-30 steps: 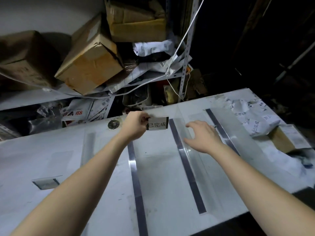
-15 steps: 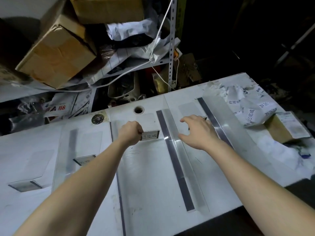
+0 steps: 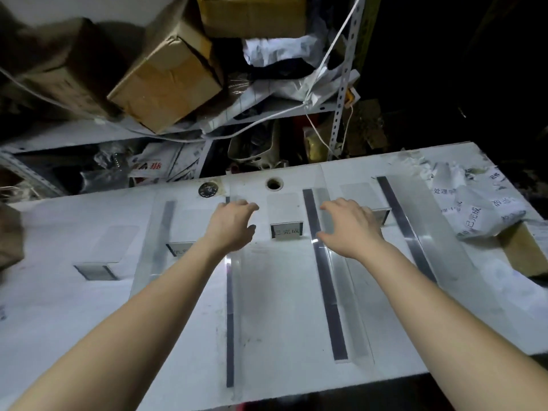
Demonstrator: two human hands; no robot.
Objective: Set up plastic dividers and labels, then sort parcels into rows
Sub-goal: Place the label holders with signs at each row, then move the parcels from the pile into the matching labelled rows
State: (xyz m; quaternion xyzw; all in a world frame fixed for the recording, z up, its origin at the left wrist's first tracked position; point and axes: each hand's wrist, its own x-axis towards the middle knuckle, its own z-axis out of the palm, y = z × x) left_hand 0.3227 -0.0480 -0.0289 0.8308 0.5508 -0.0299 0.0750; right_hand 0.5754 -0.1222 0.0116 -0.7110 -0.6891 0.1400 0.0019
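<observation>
Four clear plastic dividers lie flat on the white tabletop [image 3: 275, 307], each w/ a dark strip along its length. All four have the long axis running near-to-far, from the person's edge toward the shelf side, side by side as rows. In this wide view they fan apart a bit toward the near edge: far-left divider [image 3: 161, 235], second divider [image 3: 229, 321], third divider [image 3: 324, 277], far-right divider [image 3: 406, 226].

A label stand [image 3: 287, 231] sits upright btw the second & third dividers, toward their far ends. Its wide side lies across the row & its printed face points at the person.

The left hand [image 3: 229, 226] is palm down w/ fingers loosely spread, holding nothing, over the far end of the second divider; contact can't be told. The right hand [image 3: 353, 229] is likewise spread & empty, over the third divider w/ the thumb by its strip.

Another label [image 3: 382, 216] peeks out behind the right fingers. A white poly parcel [image 3: 474, 209] lies at the right end, touching a brown box [image 3: 522, 253].
</observation>
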